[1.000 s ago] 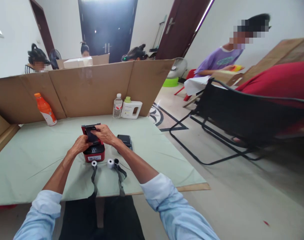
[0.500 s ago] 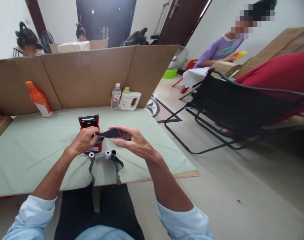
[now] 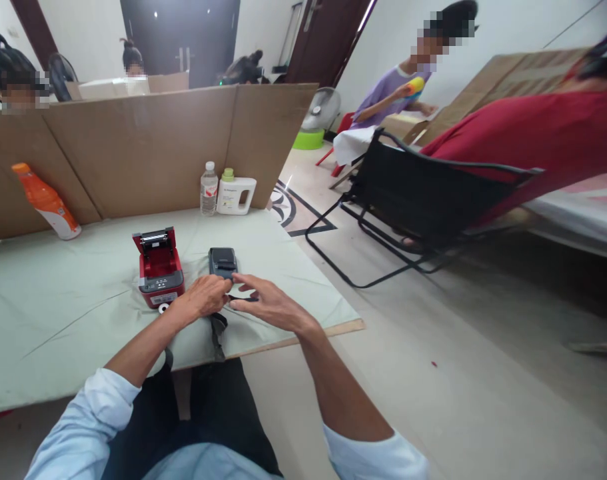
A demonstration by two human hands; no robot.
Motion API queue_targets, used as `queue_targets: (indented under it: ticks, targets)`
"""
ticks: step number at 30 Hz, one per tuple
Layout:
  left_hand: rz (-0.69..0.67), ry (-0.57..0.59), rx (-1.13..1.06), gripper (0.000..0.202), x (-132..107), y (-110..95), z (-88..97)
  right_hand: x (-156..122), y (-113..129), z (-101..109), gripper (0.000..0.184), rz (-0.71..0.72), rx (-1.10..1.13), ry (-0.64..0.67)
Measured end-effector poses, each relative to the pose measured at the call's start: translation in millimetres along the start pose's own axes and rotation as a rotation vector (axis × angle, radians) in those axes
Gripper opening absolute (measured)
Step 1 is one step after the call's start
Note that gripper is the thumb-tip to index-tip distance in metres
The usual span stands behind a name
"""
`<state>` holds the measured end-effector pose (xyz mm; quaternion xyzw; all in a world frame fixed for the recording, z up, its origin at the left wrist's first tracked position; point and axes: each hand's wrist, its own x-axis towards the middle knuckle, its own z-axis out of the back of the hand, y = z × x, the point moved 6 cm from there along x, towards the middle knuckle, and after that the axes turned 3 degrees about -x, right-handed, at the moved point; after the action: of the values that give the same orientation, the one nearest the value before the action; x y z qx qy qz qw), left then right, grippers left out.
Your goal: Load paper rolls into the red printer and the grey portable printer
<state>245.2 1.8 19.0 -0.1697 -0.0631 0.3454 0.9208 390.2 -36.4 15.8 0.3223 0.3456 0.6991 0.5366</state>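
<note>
A small red printer (image 3: 158,272) stands on the green-covered table (image 3: 58,307) with its lid up. A black device (image 3: 222,261) lies just right of it. My left hand (image 3: 202,298) and my right hand (image 3: 264,304) meet in front of the black device, pinching a thin dark strip (image 3: 240,298) between them. My left fingers are curled; my right index finger and thumb are extended along the strip. A dark strap (image 3: 217,331) hangs over the table edge below my left hand. A white paper roll (image 3: 162,309) peeks out beside my left wrist.
A cardboard screen (image 3: 148,143) walls the table's far side, with an orange bottle (image 3: 47,202), a water bottle (image 3: 208,189) and a white jug (image 3: 236,195) against it. A black folding chair (image 3: 418,200) stands right, a person in red (image 3: 533,133) behind it. Other people sit further back.
My hands have come down from in front of the red printer to the table's near edge with the dark strip. My view has swung to the right, uncovering the black device.
</note>
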Motion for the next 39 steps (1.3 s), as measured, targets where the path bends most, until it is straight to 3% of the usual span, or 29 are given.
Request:
queue_targets:
  ticks: [3,6,12,19,25,29,34,39]
  targets:
    - [0.019,0.045,0.003,0.022,-2,14,-11.0,3,-27,-30,0.061,-0.065,-0.063,0.075]
    - [0.012,-0.007,-0.039,0.03,-18,25,-9.8,3,-38,-49,0.049,-0.054,-0.139,0.085]
    - [0.094,-0.139,-0.153,0.047,-54,40,-13.2,4,-28,-68,0.041,0.025,-0.123,0.066]
    - [0.177,-0.19,-0.14,0.039,-71,43,-14.4,7,-6,-80,0.028,0.085,-0.088,0.08]
    - [0.215,-0.152,-0.065,0.042,-91,49,-11.5,1,-6,-102,0.035,0.092,-0.014,0.07]
    - [0.21,-0.176,-0.059,0.046,-101,49,-11.7,-3,-15,-105,0.04,0.079,-0.006,0.057]
    - [0.147,-0.237,-0.035,0.037,-107,34,8.6,-1,-18,-90,0.051,0.024,-0.02,0.001]
    - [0.133,-0.422,-0.04,0.025,-117,35,55.1,9,-3,-77,0.047,0.059,-0.002,-0.057]
